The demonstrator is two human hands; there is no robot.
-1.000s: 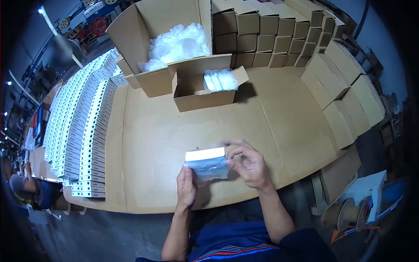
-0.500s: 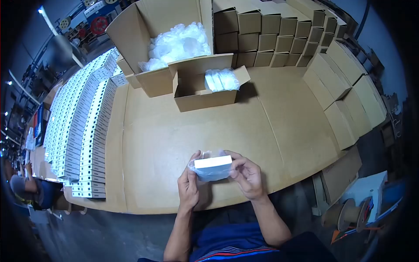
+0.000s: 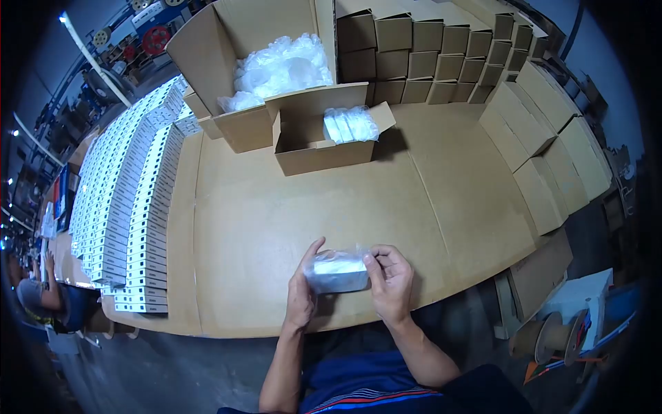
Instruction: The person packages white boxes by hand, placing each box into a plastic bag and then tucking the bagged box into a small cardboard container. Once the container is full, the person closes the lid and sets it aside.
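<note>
A small white box in a clear plastic bag [image 3: 337,271] is held over the brown table [image 3: 303,207], near its front edge. My left hand [image 3: 301,293] supports the bag's left end, with the thumb and fingers around it. At the right end, my right hand [image 3: 390,279] pinches the plastic between thumb and fingers. Beyond them stands an open carton [image 3: 324,160] with several wrapped white packs [image 3: 350,125] in its right part. A larger open carton [image 3: 248,131] behind it holds a heap of clear plastic bags [image 3: 284,69].
Long stacks of white boxes [image 3: 146,228] line the left side. Rows of brown cartons [image 3: 427,62] stand at the back, more cartons [image 3: 545,152] at the right. A person [image 3: 48,297] is at the far left. Cable spools [image 3: 552,337] are at the lower right.
The bagged box has tilted, and the plastic now covers its white upper face. My right hand has shifted slightly left, its fingers now closer together on the bag's end.
</note>
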